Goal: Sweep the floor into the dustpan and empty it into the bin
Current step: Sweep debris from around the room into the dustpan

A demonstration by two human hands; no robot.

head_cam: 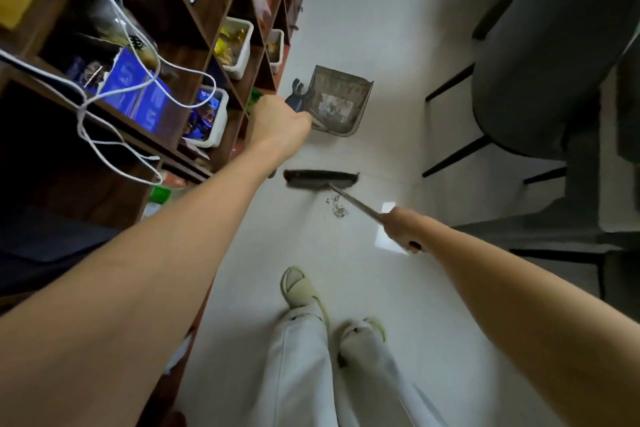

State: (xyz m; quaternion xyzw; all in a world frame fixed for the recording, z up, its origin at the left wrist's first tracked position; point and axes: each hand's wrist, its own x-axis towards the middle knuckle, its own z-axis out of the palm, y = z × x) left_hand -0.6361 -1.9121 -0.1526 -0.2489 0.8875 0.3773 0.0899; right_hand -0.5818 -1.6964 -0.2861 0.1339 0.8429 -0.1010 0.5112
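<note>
Dustpan (341,100), boxy grey plastic with litter inside, left hand (277,125) clamped on its handle, right hand (403,227) gripping slim metal broom (320,178), bristle head flat on glossy pale floor (381,45), debris (337,208) just beside

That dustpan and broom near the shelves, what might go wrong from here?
1. The small debris pile lies on the person's side of the broom head, so a forward sweep may miss it.
2. The dustpan already holds rubbish; if the left hand tilts it, that could spill.
3. The white cable dangling off the shelves hangs near the left arm and might snag.
</note>
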